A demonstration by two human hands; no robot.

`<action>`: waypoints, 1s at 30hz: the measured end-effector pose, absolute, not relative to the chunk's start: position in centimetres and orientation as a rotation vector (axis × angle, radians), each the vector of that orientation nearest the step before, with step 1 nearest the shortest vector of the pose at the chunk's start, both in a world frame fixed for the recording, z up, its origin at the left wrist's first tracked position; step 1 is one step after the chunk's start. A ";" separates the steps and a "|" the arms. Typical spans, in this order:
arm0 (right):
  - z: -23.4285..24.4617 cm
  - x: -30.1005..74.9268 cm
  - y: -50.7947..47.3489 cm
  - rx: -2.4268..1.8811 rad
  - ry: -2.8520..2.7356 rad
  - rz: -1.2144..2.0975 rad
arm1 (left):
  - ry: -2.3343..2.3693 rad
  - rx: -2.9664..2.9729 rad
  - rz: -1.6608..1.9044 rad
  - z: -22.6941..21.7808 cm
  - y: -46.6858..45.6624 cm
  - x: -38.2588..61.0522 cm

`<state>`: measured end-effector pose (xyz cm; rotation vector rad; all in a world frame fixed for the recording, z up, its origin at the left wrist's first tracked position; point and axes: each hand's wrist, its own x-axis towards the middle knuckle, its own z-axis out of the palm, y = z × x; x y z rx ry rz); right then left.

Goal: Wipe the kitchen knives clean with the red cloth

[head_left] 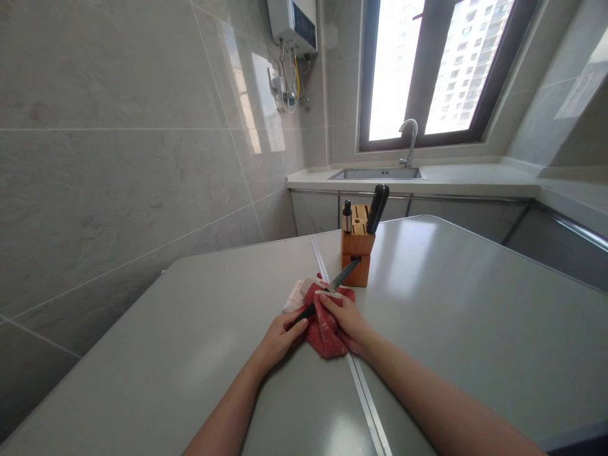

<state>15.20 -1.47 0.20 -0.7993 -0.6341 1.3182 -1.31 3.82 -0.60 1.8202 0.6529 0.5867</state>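
A kitchen knife [345, 275] with a black handle points up and to the right over the table. My left hand [279, 335] is closed round its handle. In my right hand [349, 320] is a red cloth [327, 335], pinched against the knife near where blade meets handle. A paler pink and white part of cloth [297, 295] lies just behind my hands. Beyond the blade tip stands a wooden knife block [357, 244]. It holds a large black-handled knife [378, 208] and a smaller dark-handled tool [347, 216]. The cloth hides part of the blade.
The grey table [213, 354] has a pale seam strip [368, 402] running lengthwise. Behind it, a counter [475, 174] carries a sink [380, 173] and a faucet [411, 139] below the window. A tiled wall [118, 158] rises on the left, with a water heater [292, 25].
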 end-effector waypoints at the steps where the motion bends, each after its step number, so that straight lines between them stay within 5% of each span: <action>1: 0.4 15.2 -1.5 -0.781 -0.609 1.321 | 0.663 1.828 0.589 -0.5 3.8 -1.3; 30: 0.6 15.4 -1.8 -0.782 -0.641 1.399 | 0.592 1.871 0.559 0.0 3.4 -1.3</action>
